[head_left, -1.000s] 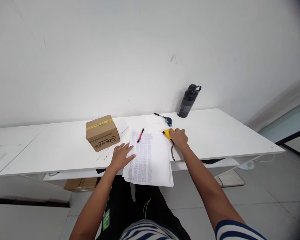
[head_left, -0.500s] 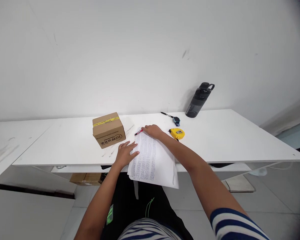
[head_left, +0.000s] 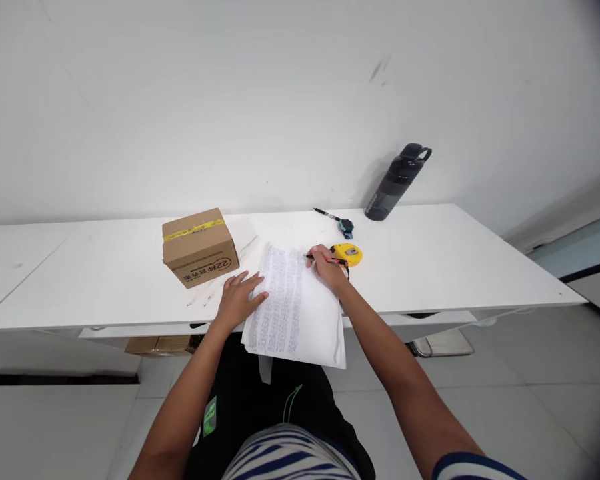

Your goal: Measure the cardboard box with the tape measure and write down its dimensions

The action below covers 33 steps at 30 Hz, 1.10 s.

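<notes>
A stack of white paper (head_left: 320, 320) lies on the table with its near end hanging over the front edge. Columns of dense blue handwriting fill its left part. My left hand (head_left: 240, 299) rests on the left edge of the sheets, fingers spread. In my right hand (head_left: 324, 261) is a red and black pen (head_left: 339, 261), its tip over the upper part of the page, just right of the written columns. Whether the tip touches the paper I cannot tell. Just behind the right hand is a yellow tape measure (head_left: 351, 254).
On the white table (head_left: 430, 267), a taped cardboard box (head_left: 200, 250) stands left of the papers. A second pen (head_left: 326, 213) and a watch (head_left: 346, 228) lie toward the back. A dark water bottle (head_left: 397, 181) stands near the wall at the right.
My right hand has moved right and slightly nearer from the top left of the page, carrying the red pen. The left hand remains on the sheets. The view has shifted slightly.
</notes>
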Each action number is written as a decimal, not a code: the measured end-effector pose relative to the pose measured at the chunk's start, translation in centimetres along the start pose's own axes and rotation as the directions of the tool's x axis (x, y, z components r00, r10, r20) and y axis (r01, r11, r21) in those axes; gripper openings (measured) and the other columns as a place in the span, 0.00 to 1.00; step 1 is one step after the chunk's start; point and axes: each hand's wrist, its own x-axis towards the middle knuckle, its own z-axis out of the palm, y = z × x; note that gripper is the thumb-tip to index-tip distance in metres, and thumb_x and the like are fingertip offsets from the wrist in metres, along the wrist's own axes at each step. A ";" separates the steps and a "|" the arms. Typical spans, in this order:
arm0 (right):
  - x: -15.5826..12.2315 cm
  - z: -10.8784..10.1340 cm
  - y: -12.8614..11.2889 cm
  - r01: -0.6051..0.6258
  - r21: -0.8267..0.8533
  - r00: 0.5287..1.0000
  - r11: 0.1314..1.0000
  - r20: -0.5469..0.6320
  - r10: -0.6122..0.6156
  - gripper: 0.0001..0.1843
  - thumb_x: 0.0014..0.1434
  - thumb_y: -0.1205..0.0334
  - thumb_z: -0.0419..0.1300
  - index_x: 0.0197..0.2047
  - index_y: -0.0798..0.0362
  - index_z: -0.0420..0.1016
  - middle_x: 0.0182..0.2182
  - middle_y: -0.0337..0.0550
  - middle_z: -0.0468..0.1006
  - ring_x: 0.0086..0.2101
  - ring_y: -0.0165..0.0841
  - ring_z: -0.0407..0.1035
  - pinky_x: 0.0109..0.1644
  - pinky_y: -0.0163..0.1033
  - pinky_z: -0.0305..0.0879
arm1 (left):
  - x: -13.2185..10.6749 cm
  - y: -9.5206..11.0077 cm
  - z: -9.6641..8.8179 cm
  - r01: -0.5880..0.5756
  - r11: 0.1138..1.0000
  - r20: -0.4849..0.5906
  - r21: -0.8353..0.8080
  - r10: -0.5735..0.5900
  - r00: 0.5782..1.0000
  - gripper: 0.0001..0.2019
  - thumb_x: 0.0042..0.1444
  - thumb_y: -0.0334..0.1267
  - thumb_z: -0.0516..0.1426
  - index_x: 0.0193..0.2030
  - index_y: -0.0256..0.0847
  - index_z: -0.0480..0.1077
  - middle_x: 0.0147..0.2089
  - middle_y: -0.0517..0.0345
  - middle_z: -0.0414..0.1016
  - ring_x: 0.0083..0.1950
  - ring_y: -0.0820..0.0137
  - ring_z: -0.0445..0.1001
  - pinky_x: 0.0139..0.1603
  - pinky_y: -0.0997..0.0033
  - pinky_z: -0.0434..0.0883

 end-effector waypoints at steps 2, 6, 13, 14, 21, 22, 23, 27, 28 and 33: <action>0.1 0.0 -0.2 -0.002 -0.098 0.999 0.995 -0.041 -0.002 0.22 0.61 0.42 0.49 0.26 0.49 0.67 0.21 0.36 0.69 0.25 0.32 0.62 0.33 0.38 0.57 | 0.1 0.0 0.0 0.008 1.000 -0.001 -0.003 -0.008 1.000 0.24 0.62 0.57 0.51 0.62 0.54 0.66 0.67 0.66 0.65 0.72 0.61 0.54 0.69 0.53 0.48; -0.1 -0.1 -0.3 -0.019 -0.135 0.991 0.991 -0.133 0.001 0.20 0.59 0.47 0.52 0.21 0.49 0.63 0.20 0.35 0.64 0.28 0.33 0.61 0.35 0.37 0.56 | 0.2 0.0 0.1 0.012 1.000 0.001 -0.003 -0.012 1.000 0.24 0.62 0.57 0.51 0.62 0.54 0.66 0.67 0.66 0.65 0.72 0.61 0.55 0.69 0.53 0.48; 0.0 -0.2 -0.2 -0.034 -0.155 0.994 0.987 -0.107 0.017 0.18 0.58 0.51 0.52 0.20 0.49 0.59 0.18 0.33 0.60 0.26 0.31 0.58 0.34 0.37 0.54 | 0.2 0.3 0.0 0.001 1.000 -0.018 -0.008 -0.001 1.000 0.23 0.62 0.56 0.51 0.62 0.54 0.66 0.66 0.65 0.66 0.71 0.62 0.55 0.70 0.54 0.49; 0.0 -0.2 -0.2 -0.035 -0.156 0.994 0.987 -0.104 0.019 0.18 0.58 0.51 0.53 0.20 0.49 0.59 0.18 0.33 0.60 0.26 0.31 0.57 0.34 0.37 0.54 | 0.2 0.3 0.0 0.002 1.000 -0.015 -0.007 -0.002 1.000 0.23 0.62 0.56 0.51 0.62 0.54 0.66 0.66 0.65 0.66 0.71 0.62 0.55 0.70 0.53 0.49; -0.1 -0.3 -0.2 -0.032 -0.156 0.994 0.987 -0.110 0.015 0.18 0.58 0.51 0.51 0.20 0.49 0.59 0.18 0.34 0.61 0.26 0.32 0.58 0.33 0.37 0.53 | 0.1 0.7 -0.3 0.016 1.000 0.004 -0.016 -0.016 1.000 0.24 0.62 0.56 0.50 0.63 0.55 0.66 0.67 0.65 0.65 0.72 0.61 0.55 0.69 0.52 0.50; -0.1 -0.3 -0.2 -0.033 -0.159 0.993 0.987 -0.114 0.014 0.18 0.58 0.51 0.51 0.20 0.49 0.59 0.18 0.34 0.61 0.26 0.32 0.58 0.33 0.37 0.54 | 0.1 0.6 -0.3 0.015 1.000 0.001 -0.013 -0.015 1.000 0.24 0.62 0.56 0.50 0.62 0.55 0.66 0.67 0.65 0.65 0.72 0.61 0.55 0.69 0.52 0.50; -0.2 -0.2 -0.3 -0.034 -0.161 0.993 0.986 -0.120 0.015 0.18 0.58 0.51 0.51 0.21 0.49 0.58 0.19 0.34 0.61 0.26 0.32 0.58 0.34 0.37 0.54 | 0.1 0.6 -0.3 0.011 1.000 -0.002 -0.010 -0.011 1.000 0.24 0.62 0.56 0.50 0.62 0.55 0.66 0.67 0.65 0.66 0.72 0.61 0.55 0.69 0.52 0.50; -0.3 -0.2 -0.5 -0.041 -0.166 0.989 0.985 -0.146 0.016 0.17 0.58 0.52 0.51 0.21 0.49 0.56 0.19 0.33 0.59 0.26 0.31 0.56 0.34 0.37 0.54 | 0.2 0.4 -0.1 -0.001 1.000 -0.010 -0.001 0.001 1.000 0.24 0.62 0.57 0.50 0.62 0.55 0.66 0.67 0.65 0.65 0.72 0.61 0.55 0.69 0.52 0.49; -0.3 -0.2 -0.5 -0.040 -0.166 0.990 0.985 -0.140 0.017 0.17 0.58 0.52 0.51 0.20 0.49 0.56 0.19 0.33 0.59 0.26 0.31 0.56 0.34 0.37 0.54 | 0.2 0.3 0.0 -0.002 1.000 -0.012 0.000 0.002 1.000 0.24 0.62 0.57 0.50 0.62 0.55 0.66 0.67 0.65 0.65 0.72 0.61 0.55 0.69 0.53 0.49; -0.3 -0.3 -0.6 -0.039 -0.165 0.994 0.986 -0.106 0.022 0.18 0.57 0.50 0.51 0.20 0.49 0.57 0.19 0.34 0.61 0.26 0.32 0.58 0.34 0.37 0.55 | 0.2 0.2 0.2 0.003 1.000 -0.022 0.000 -0.003 1.000 0.24 0.62 0.56 0.51 0.62 0.54 0.66 0.66 0.64 0.66 0.71 0.62 0.55 0.70 0.54 0.49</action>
